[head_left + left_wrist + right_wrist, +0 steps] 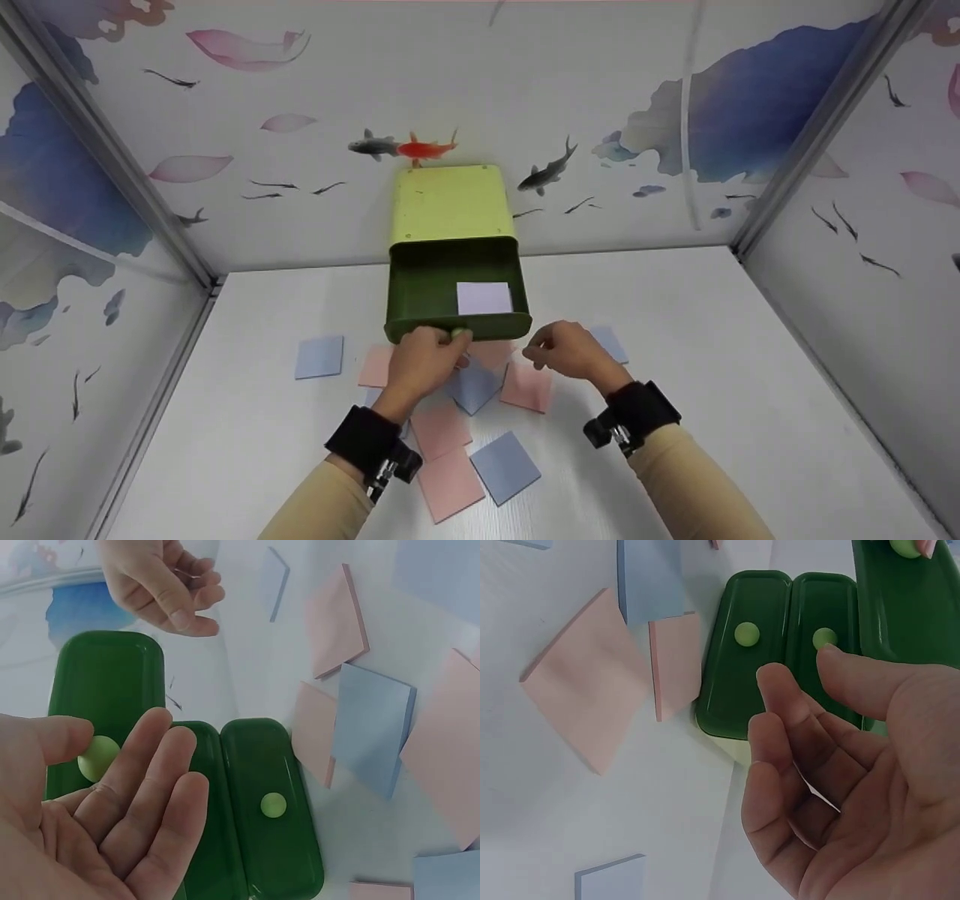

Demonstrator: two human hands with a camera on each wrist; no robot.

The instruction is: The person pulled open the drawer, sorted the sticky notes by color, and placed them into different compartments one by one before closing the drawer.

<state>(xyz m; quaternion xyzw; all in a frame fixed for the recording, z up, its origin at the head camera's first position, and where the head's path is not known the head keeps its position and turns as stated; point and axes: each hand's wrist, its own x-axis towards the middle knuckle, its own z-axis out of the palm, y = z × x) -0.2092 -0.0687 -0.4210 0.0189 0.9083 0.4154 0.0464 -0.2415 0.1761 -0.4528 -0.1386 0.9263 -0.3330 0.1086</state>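
Note:
My left hand (424, 364) pinches the round light-green knob (97, 759) of the top drawer between thumb and index finger, with the other fingers loosely bent below. This dark green drawer (420, 292) is pulled out of a yellow-green cabinet (450, 206). Inside it, toward the front right, lies a pale lavender rectangular piece (484, 298). Just right of the drawer's front corner hangs my right hand (571, 350), its fingers loosely curled and holding nothing. Two lower drawers (735, 682), each with its own round knob (747, 634), are closed in the right wrist view.
Several flat pink squares (450, 484) and blue squares (506, 468) lie scattered on the white table (712, 375) below the hands. One blue square (319, 357) lies apart on the left. The cabinet stands close to the patterned back wall (600, 75).

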